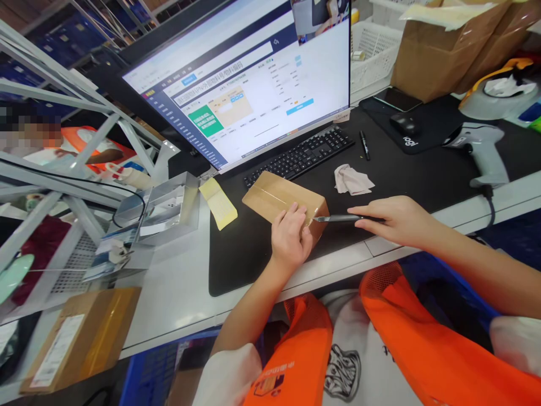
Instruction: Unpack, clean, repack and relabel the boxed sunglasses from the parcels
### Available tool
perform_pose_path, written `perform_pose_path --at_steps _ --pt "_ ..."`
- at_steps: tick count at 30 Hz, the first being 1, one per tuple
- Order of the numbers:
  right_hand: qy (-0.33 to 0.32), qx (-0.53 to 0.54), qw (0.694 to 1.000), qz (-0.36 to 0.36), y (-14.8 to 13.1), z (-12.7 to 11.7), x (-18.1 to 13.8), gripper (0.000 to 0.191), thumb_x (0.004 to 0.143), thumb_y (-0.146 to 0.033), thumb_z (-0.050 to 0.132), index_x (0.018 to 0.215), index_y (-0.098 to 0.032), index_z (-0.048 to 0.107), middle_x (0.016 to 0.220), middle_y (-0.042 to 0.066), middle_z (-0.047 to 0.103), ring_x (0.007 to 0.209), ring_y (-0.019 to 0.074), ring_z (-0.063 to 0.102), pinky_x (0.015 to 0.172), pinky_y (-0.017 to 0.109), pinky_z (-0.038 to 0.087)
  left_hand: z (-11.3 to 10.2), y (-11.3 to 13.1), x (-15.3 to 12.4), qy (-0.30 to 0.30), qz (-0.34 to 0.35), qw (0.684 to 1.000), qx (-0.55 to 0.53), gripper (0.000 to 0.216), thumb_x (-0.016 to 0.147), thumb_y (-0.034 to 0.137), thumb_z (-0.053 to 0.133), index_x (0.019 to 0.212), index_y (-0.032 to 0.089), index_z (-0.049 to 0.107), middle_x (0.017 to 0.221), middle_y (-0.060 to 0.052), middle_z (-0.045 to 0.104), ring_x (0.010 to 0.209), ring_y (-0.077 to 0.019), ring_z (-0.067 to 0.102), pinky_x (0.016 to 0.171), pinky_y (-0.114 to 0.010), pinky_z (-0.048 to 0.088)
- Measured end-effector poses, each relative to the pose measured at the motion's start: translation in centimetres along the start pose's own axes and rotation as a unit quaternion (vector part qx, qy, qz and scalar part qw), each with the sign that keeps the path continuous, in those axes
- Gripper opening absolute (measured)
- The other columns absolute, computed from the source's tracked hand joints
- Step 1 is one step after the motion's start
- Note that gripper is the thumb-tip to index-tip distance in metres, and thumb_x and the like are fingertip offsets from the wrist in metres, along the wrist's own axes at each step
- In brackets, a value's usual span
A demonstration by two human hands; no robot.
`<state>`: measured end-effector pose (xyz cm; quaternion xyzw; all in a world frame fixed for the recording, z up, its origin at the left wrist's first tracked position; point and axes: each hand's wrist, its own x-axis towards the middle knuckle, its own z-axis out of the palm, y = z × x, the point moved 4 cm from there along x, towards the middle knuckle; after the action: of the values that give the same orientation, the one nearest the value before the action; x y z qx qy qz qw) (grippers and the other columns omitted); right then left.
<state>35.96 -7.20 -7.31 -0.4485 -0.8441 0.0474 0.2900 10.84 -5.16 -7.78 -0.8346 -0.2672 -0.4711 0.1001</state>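
A small brown cardboard box (270, 194) lies on the black desk mat, in front of the keyboard, with clear tape along its top. My left hand (291, 237) grips its near side, fingers on the top face and thumb lower down near the right corner. In my right hand (391, 221) is a utility knife (338, 218) with a dark handle, held between thumb and fingers. Its silver blade points left and meets the taped right end of the box, close to my left fingertips. How deep the blade sits cannot be made out.
A monitor (253, 79) and keyboard (304, 151) stand behind. A crumpled tissue (353, 179), marker (364, 145), mouse (403, 123) and barcode scanner (482, 152) lie rightward. Leftward are yellow notes (218, 203), a grey tray (169, 208) and a taped carton (84, 338). Another person (93, 146) works beyond the rack.
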Motion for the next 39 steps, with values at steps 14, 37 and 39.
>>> perform_pose_path --at_steps 14,37,39 --pt "0.094 0.064 0.960 0.257 9.5 -2.8 -1.4 0.033 0.092 -0.043 0.067 0.108 -0.017 0.081 0.099 0.013 0.080 0.089 0.0276 0.074 0.077 0.038 0.055 -1.3 -1.7 -0.4 -0.024 0.004 0.999 -0.029 0.041 0.095 0.017 0.053 0.135 0.023 0.047 0.126 -0.015 0.072 0.128 -0.0253 0.067 0.104 -0.044 0.053" --pt "-0.075 0.606 0.756 0.234 -3.8 11.8 15.2 0.055 0.075 -0.077 0.069 0.081 -0.024 0.054 0.109 0.005 0.071 0.117 0.0251 0.063 0.107 0.044 0.048 -10.0 -9.9 -11.0 0.274 -0.536 0.788 -0.130 0.068 0.094 0.063 0.056 0.148 0.023 0.050 0.163 -0.011 0.043 0.152 -0.0264 0.041 0.127 -0.039 0.033" --pt "-0.093 0.598 0.764 0.225 -4.5 10.2 13.4 0.054 0.080 -0.075 0.067 0.083 -0.024 0.051 0.112 0.005 0.071 0.121 0.0258 0.063 0.107 0.044 0.048 -10.1 -11.6 -10.7 0.274 -0.546 0.777 -0.153 0.065 0.095 0.064 0.053 0.144 0.021 0.056 0.159 -0.012 0.050 0.149 -0.0270 0.045 0.126 -0.041 0.035"
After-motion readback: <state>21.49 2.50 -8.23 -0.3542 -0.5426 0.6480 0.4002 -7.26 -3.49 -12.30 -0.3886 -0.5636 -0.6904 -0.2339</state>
